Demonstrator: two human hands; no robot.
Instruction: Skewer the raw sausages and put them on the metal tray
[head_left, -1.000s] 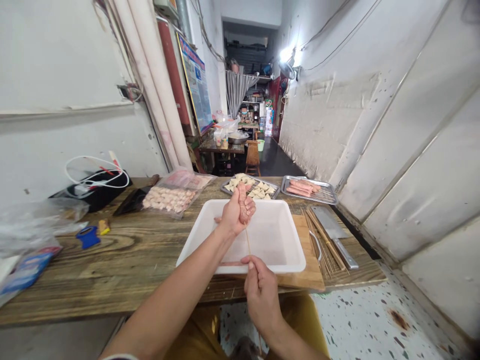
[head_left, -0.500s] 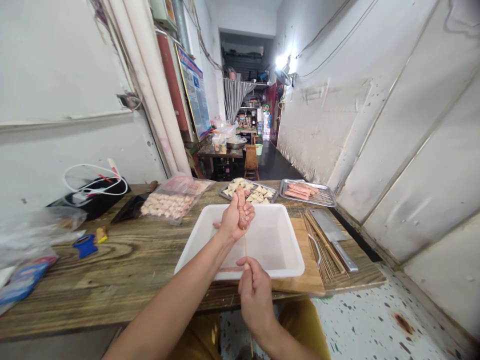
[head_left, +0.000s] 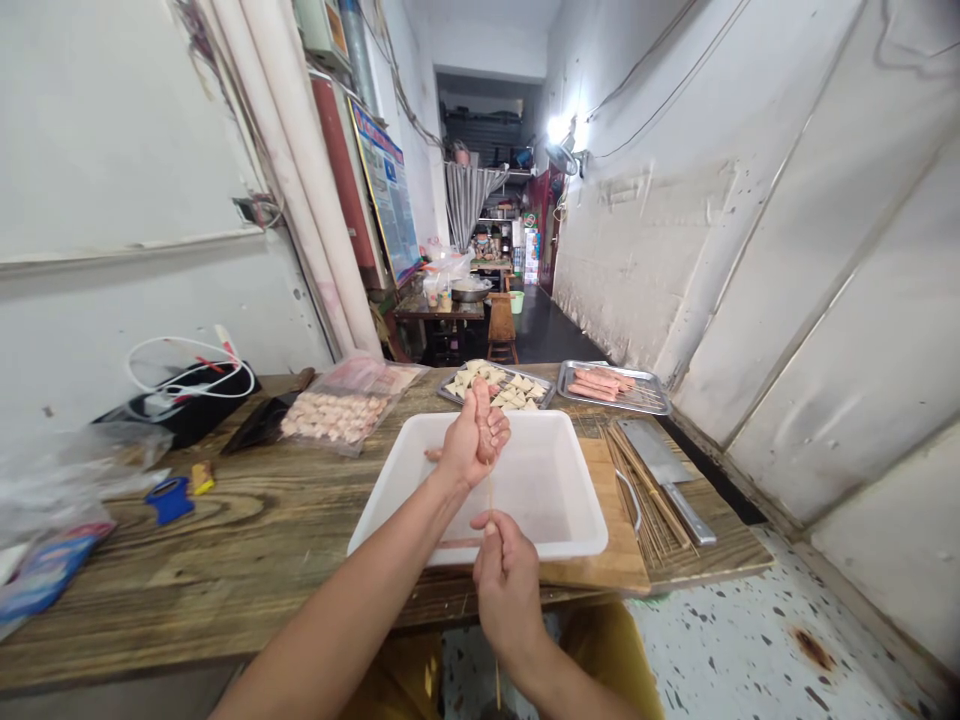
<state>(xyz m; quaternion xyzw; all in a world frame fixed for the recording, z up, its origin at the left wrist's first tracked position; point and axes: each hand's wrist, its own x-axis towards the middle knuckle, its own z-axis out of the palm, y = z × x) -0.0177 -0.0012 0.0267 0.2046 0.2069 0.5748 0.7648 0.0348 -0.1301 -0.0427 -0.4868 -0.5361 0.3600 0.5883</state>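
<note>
Above the white tub, my left hand is wrapped round a pinkish sausage, whose far end sticks out past the fingers. A thin wooden skewer runs from the near end of the sausage toward me. My right hand pinches this skewer at the tub's near rim, and the skewer's tail shows below the hand. Inside the tub, part of another sausage shows beside my left wrist. Something pink lies along the tub's near side, partly hidden by my arm.
Behind the tub are a tray of pale triangular pieces and a metal tray of skewered sausages. To the right, a cleaver and loose skewers lie by a cutting board. A bag of meat pieces is at left. A person sits far back.
Both hands keep their grips. My right hand has shifted very slightly left, and the camera view has moved a little.
</note>
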